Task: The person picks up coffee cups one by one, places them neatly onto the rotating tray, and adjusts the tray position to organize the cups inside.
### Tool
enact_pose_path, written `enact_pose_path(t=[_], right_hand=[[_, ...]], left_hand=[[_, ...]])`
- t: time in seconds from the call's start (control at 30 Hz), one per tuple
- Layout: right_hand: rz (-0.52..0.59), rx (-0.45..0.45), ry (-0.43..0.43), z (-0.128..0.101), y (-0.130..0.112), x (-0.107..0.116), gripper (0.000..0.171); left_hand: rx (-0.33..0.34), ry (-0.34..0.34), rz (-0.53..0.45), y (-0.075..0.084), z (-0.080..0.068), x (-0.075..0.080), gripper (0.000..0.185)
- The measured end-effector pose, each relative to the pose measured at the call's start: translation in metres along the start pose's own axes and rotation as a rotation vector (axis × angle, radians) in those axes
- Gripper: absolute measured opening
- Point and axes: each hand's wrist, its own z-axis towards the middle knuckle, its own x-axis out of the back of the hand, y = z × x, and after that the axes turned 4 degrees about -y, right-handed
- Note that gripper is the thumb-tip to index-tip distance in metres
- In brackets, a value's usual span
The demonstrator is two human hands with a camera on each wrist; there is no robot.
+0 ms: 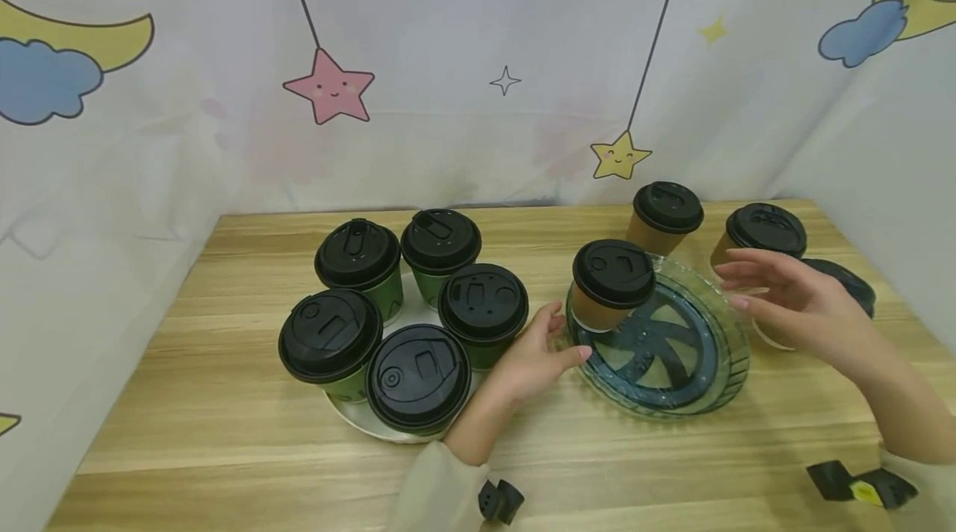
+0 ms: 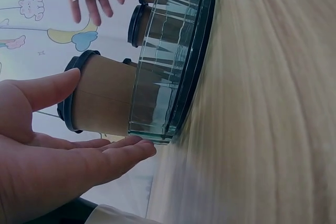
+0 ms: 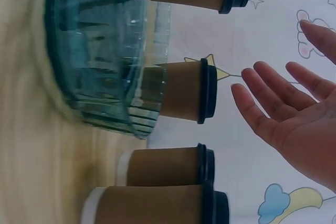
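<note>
Brown cup (image 1: 612, 283) stands in glass dish (image 1: 728, 362) on the table (image 1: 224, 432). Left hand (image 1: 534, 358), fingers relaxed, touches the dish rim; right hand (image 1: 792, 304) hovers spread, holding nothing.

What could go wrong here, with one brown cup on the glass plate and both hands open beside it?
1. The brown cup stands at the raised edge of the glass plate, not its middle; a nudge from the left hand might tip it.
2. The right hand hovers close to three more brown cups; a sweep could knock one over.
3. The green cups crowd their white plate, right by the left wrist.
</note>
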Motion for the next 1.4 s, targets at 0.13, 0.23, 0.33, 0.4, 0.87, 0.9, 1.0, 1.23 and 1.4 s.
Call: enact_pose_path(t=[0.13,0.23,0.33,0.4,0.87,0.9,1.0,1.23,1.4], right_hand=[[-0.023,-0.011,-0.007,0.017,-0.005,0.007,0.047],[-0.019,-0.029,-0.017,0.033,-0.004,0.012,0.05],[-0.038,-0.059,-0.032,0.049,0.0,0.016,0.053],[-0.067,-0.089,-0.046,0.059,0.003,0.018,0.056],[-0.134,-0.26,-0.187,0.117,0.021,0.022,0.081],[-0.134,-0.266,-0.187,0.119,0.023,0.021,0.083],[-0.129,-0.277,-0.185,0.125,0.028,0.018,0.086],[-0.067,-0.331,-0.178,0.131,0.047,0.007,0.097],[-0.053,-0.328,-0.15,0.132,0.05,0.003,0.098]], left_hand=[[0.005,0.005,-0.005,-0.001,-0.001,0.0,0.069],[0.012,0.01,-0.004,-0.002,-0.001,0.0,0.069],[0.008,0.01,-0.009,-0.002,-0.002,0.0,0.069],[0.006,0.01,-0.014,-0.002,-0.002,-0.001,0.069],[-0.019,0.004,-0.02,-0.003,0.001,-0.002,0.069],[-0.02,0.005,-0.019,-0.003,0.001,-0.002,0.069],[-0.025,0.007,-0.012,-0.002,0.001,-0.002,0.069],[-0.021,0.008,-0.016,-0.002,0.001,-0.002,0.068],[-0.018,0.012,-0.016,-0.003,0.001,-0.003,0.067]])
